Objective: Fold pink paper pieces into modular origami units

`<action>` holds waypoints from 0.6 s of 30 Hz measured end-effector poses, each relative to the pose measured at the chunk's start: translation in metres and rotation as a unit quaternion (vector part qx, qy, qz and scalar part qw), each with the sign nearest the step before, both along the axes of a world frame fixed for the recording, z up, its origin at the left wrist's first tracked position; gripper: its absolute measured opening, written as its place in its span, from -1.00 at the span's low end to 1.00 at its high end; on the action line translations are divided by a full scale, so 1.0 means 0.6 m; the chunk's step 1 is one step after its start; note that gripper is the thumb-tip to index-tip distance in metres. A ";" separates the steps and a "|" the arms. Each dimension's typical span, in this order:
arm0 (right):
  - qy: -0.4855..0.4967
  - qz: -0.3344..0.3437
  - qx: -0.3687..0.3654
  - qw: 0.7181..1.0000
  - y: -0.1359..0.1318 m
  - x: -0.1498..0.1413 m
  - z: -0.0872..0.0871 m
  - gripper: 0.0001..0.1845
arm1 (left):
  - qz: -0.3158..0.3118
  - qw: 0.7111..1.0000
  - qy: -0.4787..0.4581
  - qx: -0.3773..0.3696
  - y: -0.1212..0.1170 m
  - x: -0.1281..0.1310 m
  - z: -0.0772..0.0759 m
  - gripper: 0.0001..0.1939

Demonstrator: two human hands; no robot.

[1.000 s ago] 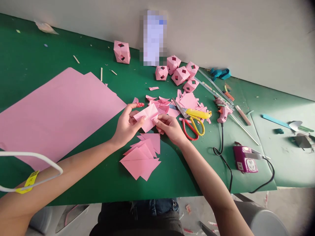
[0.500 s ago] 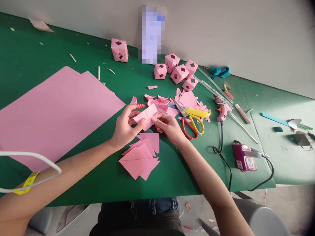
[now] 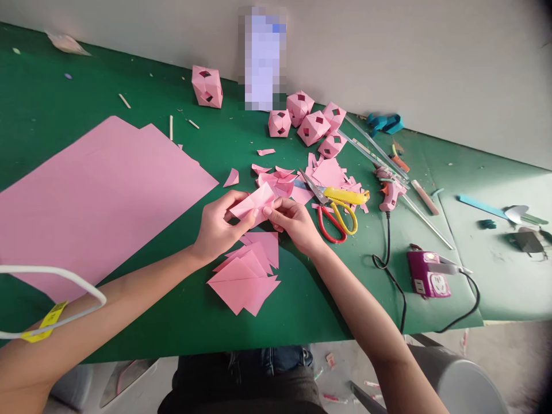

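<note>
Between my two hands is a small folded piece of pink paper [image 3: 255,202], creased and held above the table. My left hand [image 3: 219,226] pinches its left side, thumb in front and fingers behind. On the right, my right hand [image 3: 294,223] grips the paper's lower right edge between thumb and fingers. Just below lie several cut pink paper squares [image 3: 244,282] in an overlapping pile. Beyond my hands, curled pink paper scraps [image 3: 280,183] are heaped. Scissors [image 3: 334,210] with one red and one yellow handle rest right of my right hand, beside a yellow-handled cutter [image 3: 345,196].
Large pink sheets [image 3: 99,201] cover the table's left side. Several folded pink paper balls [image 3: 314,127] stand at the back near a blurred upright panel [image 3: 264,63]. A pink glue gun [image 3: 391,192], clear glue sticks [image 3: 426,221] and a purple power socket [image 3: 429,275] with cord occupy the right.
The left index finger, with its red-wrapped tip, has curled from above the paper to behind it. Both hands still hold the folded paper in nearly the same place.
</note>
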State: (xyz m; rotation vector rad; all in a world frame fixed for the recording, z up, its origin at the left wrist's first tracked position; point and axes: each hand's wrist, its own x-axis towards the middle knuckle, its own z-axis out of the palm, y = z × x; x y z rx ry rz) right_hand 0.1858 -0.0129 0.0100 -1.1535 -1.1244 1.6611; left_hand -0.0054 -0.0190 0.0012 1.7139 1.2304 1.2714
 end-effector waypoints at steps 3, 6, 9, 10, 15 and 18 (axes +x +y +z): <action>0.005 0.000 0.003 1.000 0.000 -0.001 -0.001 -0.46 | 0.000 1.000 0.000 0.020 0.000 0.001 0.003 -0.82; 0.004 0.000 0.003 1.000 -0.001 -0.001 -0.002 -0.46 | 0.003 0.999 0.002 0.035 0.000 0.002 0.006 -0.83; 0.005 0.000 0.005 1.000 -0.001 -0.002 -0.003 -0.47 | 0.002 0.999 -0.002 0.033 0.001 0.001 0.006 -0.81; 0.005 -0.001 0.005 1.000 -0.001 -0.002 -0.003 -0.47 | 0.001 1.000 -0.003 0.028 0.001 0.001 0.006 -0.81; -0.014 0.000 0.008 1.000 -0.001 -0.004 -0.002 -0.47 | 0.017 1.000 -0.010 -0.005 0.005 0.001 0.003 -0.72; -0.011 -0.018 0.009 1.000 -0.001 -0.005 -0.002 -0.49 | 0.023 0.999 -0.022 -0.008 0.008 0.002 0.002 -0.67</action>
